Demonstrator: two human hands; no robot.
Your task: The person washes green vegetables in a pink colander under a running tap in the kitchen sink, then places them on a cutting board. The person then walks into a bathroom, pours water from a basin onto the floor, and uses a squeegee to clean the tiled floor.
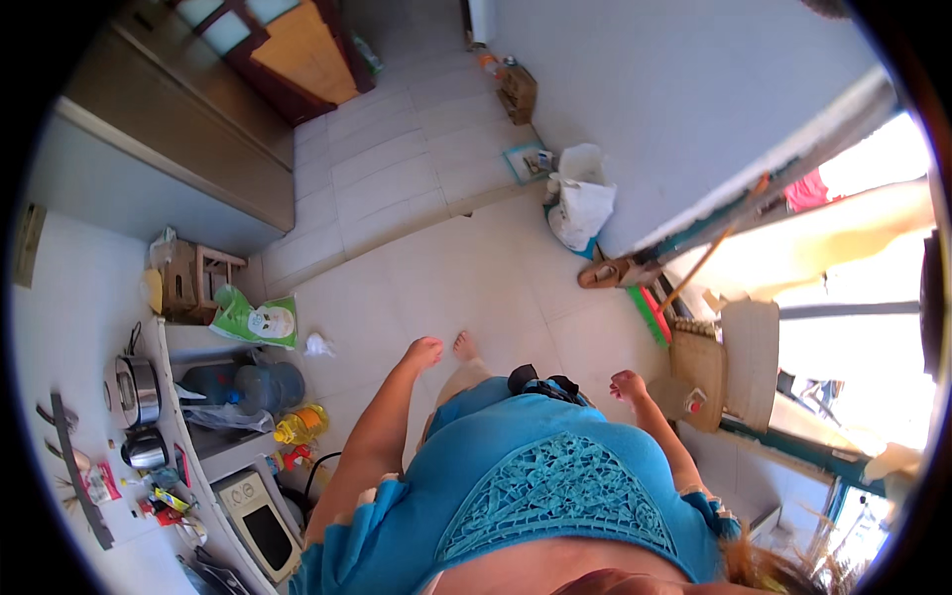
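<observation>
My left hand (425, 352) hangs low in front of my body, over the pale tiled floor (461, 260). Its fingers are curled in, and I see nothing held. To the right of my blue top (520, 439), my right hand (628, 387) is loosely curled, also with nothing visible in it. One bare foot (465, 345) shows just beyond the left hand. A crumpled white scrap (318, 344) lies on the floor to the left. Nearest the right hand is a brown board (695, 375) among the things by the doorway.
Left, a counter has a kettle (145, 448) on it; a toaster oven (256, 520), water jugs (275, 387), a bottle of yellow oil (301, 424) and a green bag (256, 320) sit lower. A low floor step (372, 242) crosses ahead. Right, a white sack (584, 197) and a broom (651, 316) stand.
</observation>
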